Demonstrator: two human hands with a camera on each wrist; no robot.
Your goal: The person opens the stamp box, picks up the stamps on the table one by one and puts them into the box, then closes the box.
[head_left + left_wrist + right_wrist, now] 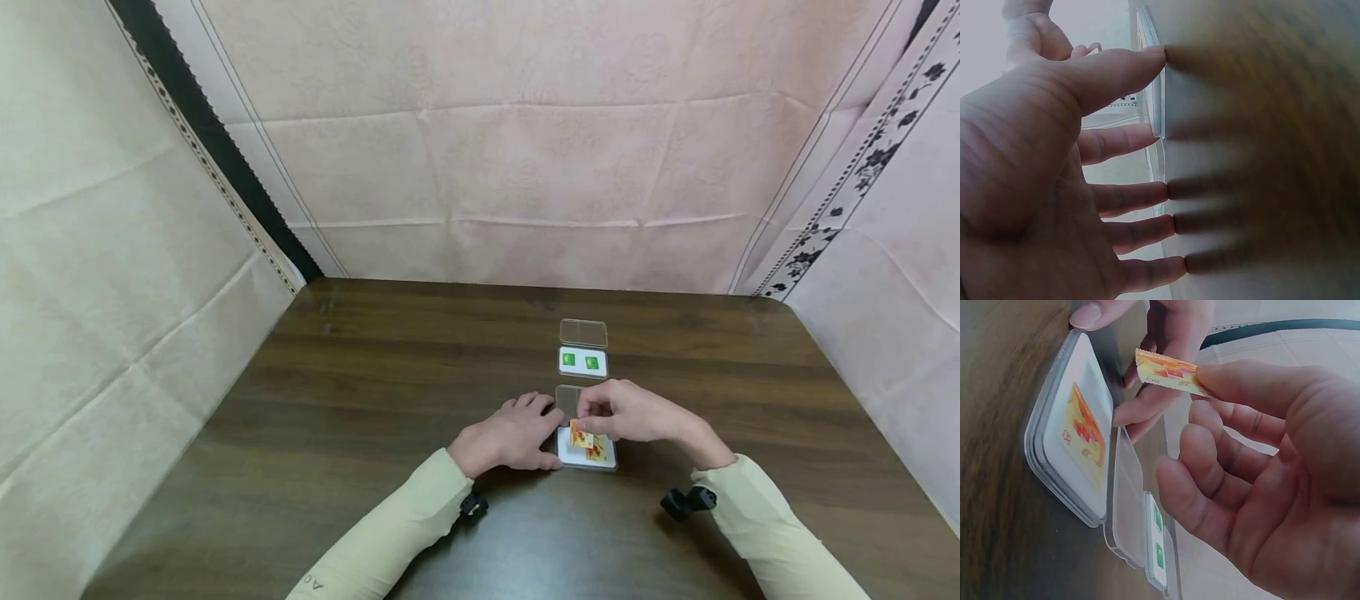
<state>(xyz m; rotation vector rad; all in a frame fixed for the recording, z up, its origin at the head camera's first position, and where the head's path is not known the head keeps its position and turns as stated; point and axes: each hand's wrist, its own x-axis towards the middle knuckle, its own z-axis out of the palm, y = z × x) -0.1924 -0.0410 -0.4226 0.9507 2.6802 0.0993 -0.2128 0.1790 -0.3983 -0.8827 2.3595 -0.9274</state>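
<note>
My right hand (pixel 630 410) pinches an orange-and-yellow stamp (pixel 1166 372) with a serrated edge between thumb and index finger. It holds the stamp over a flat, clear-lidded case (pixel 573 459) with a white inside. A second stamp (pixel 1085 431) of the same pattern lies on that white surface. The case's transparent lid (pixel 1127 494) is folded back on its far side, partly hidden by the right hand in the head view. Fingers spread, my left hand (pixel 517 433) is at the case's left side, thumb and index fingertips right at its edge, the other fingertips on the table.
Beyond the near case stands a second opened case (pixel 582 372) with two green squares (pixel 569 359) on its white inside and a clear lid (pixel 583 332) laid back. The brown wooden table (pixel 337 417) meets pale cloth curtains (pixel 525 167) at the back and sides.
</note>
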